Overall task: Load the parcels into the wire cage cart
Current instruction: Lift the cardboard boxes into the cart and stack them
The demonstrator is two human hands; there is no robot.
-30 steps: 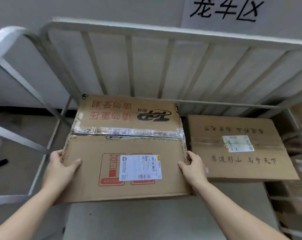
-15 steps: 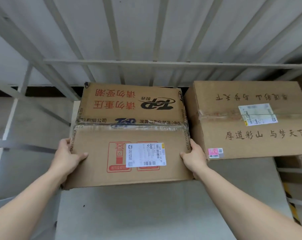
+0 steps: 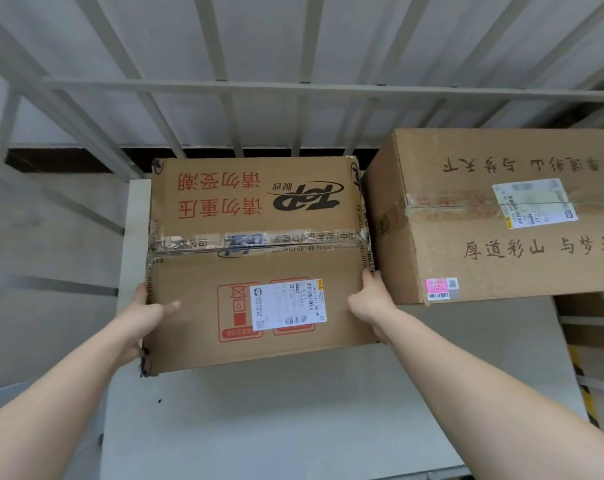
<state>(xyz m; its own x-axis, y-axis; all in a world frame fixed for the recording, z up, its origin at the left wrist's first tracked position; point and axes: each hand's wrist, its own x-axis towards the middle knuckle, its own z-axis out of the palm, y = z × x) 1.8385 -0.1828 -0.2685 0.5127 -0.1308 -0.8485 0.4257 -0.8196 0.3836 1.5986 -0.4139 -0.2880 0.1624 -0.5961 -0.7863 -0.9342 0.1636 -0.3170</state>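
Observation:
A brown cardboard parcel [image 3: 259, 216] with red print, a black logo and a white shipping label sits low in the wire cage cart [image 3: 224, 84], its far end near the back bars. My left hand [image 3: 144, 315] grips its near left corner, thumb on top. My right hand [image 3: 371, 303] grips its near right edge, between this parcel and a second brown parcel [image 3: 501, 251]. That second parcel lies on the cart floor to the right, almost touching the first.
The cart's grey floor [image 3: 293, 420] stretches in front of both parcels. Grey bars form the back and left side [image 3: 51, 188] of the cage. More cardboard boxes [image 3: 591, 337] show beyond the cart's right edge.
The parcel has gone lower and deeper into the cart, closer to the back bars, with both hands still holding its near corners. My view has tilted further down.

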